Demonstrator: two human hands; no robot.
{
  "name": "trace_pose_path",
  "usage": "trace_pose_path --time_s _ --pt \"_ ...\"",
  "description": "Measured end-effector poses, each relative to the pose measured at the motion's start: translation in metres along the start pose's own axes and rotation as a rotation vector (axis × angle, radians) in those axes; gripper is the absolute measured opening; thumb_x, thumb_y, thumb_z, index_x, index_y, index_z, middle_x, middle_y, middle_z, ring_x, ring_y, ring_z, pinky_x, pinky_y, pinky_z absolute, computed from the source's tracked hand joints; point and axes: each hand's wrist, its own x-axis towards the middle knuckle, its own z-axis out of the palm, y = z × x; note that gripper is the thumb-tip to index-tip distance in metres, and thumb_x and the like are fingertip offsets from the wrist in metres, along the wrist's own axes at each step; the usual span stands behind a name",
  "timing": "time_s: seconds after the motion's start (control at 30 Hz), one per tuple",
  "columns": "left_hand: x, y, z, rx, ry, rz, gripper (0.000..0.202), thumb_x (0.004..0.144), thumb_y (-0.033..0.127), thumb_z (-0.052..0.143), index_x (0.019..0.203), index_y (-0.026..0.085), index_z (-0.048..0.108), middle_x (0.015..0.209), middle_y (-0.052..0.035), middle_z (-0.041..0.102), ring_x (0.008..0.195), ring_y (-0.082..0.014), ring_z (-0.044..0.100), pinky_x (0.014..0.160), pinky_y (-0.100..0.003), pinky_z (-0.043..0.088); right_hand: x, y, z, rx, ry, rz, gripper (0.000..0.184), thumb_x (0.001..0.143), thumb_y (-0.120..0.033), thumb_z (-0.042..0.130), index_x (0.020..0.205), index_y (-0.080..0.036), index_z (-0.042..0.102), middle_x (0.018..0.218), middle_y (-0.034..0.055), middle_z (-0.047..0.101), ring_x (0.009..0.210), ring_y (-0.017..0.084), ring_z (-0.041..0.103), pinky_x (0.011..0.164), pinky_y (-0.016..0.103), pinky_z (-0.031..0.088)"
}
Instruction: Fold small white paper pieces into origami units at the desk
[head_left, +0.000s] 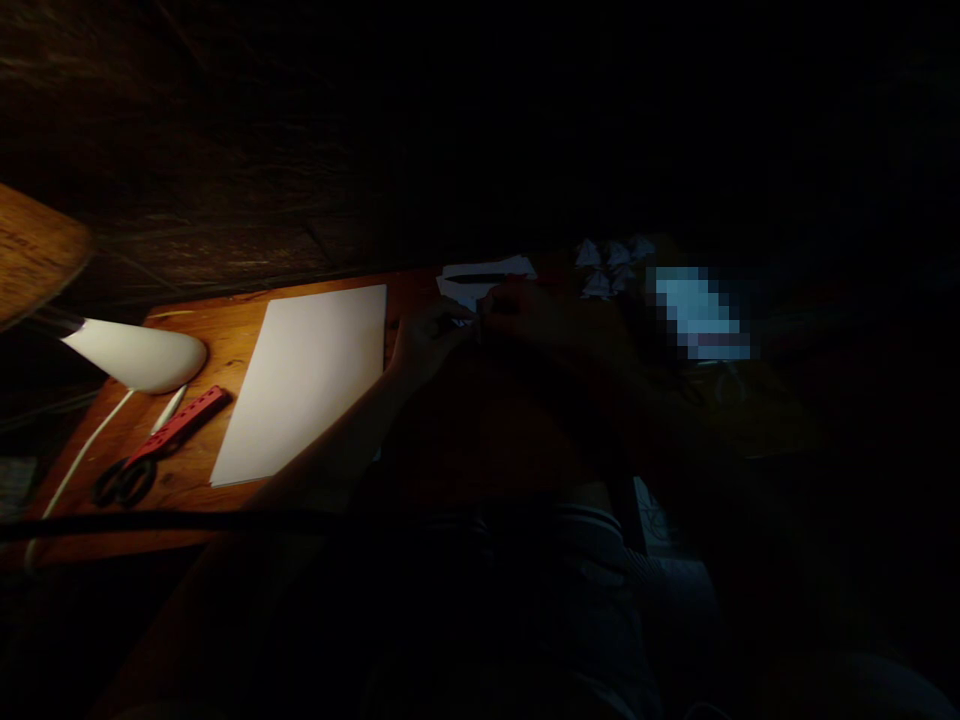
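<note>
In deep shadow at the middle of the table, my left hand [429,332] and my right hand [521,312] come close together. Their fingers pinch a small pale piece of paper [478,326] between them, though its shape is hard to make out. Just beyond my fingers lie some white paper pieces [487,268], with a dark, slim object [480,278] across them that I cannot identify. Several small folded paper shapes [598,284] sit to the right of my right hand. To the left of my left hand lies a stack of white paper sheets [315,375].
A white desk lamp [142,357] lights the wooden table's [191,325] left end. Near it lie black-handled scissors [135,480] and a red, slotted object [187,418]. A pixelated bright patch [697,312] glows at right. A dark cable [187,522] crosses the foreground.
</note>
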Motion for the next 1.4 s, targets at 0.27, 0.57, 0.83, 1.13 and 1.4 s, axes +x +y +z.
trace_pose_path --time_s 0.27,0.57,0.83,1.13,1.4 --pt "0.002 -0.003 0.001 -0.055 0.103 0.005 0.023 0.076 0.033 0.093 0.090 0.020 0.081 0.093 -0.0045 0.082 0.089 -0.0195 0.078 0.081 -0.031 0.063 0.007 0.012 0.008 0.091 0.082 -0.100 0.006 0.079 -0.019 0.069 0.084 -0.020 0.066 0.088 0.0015 0.070 0.088 0.019 0.065 0.085 0.036 0.054" --pt "0.003 -0.005 0.000 -0.048 0.167 0.004 0.019 0.072 0.023 0.090 0.088 0.020 0.080 0.090 -0.0030 0.080 0.082 -0.0174 0.076 0.075 -0.029 0.063 0.005 0.010 0.008 0.234 0.011 -0.107 0.015 0.088 -0.027 0.072 0.081 -0.022 0.060 0.080 -0.0007 0.063 0.074 0.016 0.057 0.071 0.031 0.051" --pt "0.003 -0.006 0.000 -0.024 0.166 -0.002 0.020 0.071 0.025 0.089 0.088 0.020 0.080 0.093 -0.0029 0.081 0.088 -0.0195 0.077 0.078 -0.031 0.064 0.004 0.011 0.011 0.194 0.066 -0.068 0.018 0.092 -0.033 0.070 0.085 -0.021 0.059 0.078 -0.0023 0.059 0.068 0.012 0.053 0.064 0.026 0.045" --pt "0.000 0.002 0.001 0.020 0.077 0.008 0.016 0.077 0.022 0.088 0.091 0.020 0.081 0.092 -0.0048 0.081 0.088 -0.0189 0.077 0.078 -0.030 0.062 0.007 0.012 0.005 -0.096 0.097 -0.136 0.004 0.084 -0.021 0.064 0.081 -0.020 0.063 0.084 0.0021 0.068 0.082 0.020 0.063 0.083 0.038 0.051" --pt "0.000 0.006 0.002 0.089 0.059 0.051 0.010 0.080 0.020 0.084 0.089 0.020 0.080 0.091 -0.0043 0.079 0.090 -0.0194 0.076 0.081 -0.031 0.062 0.004 0.010 0.007 -0.220 0.117 -0.137 0.004 0.084 -0.021 0.065 0.086 -0.019 0.067 0.087 0.0044 0.071 0.083 0.022 0.065 0.082 0.038 0.051"
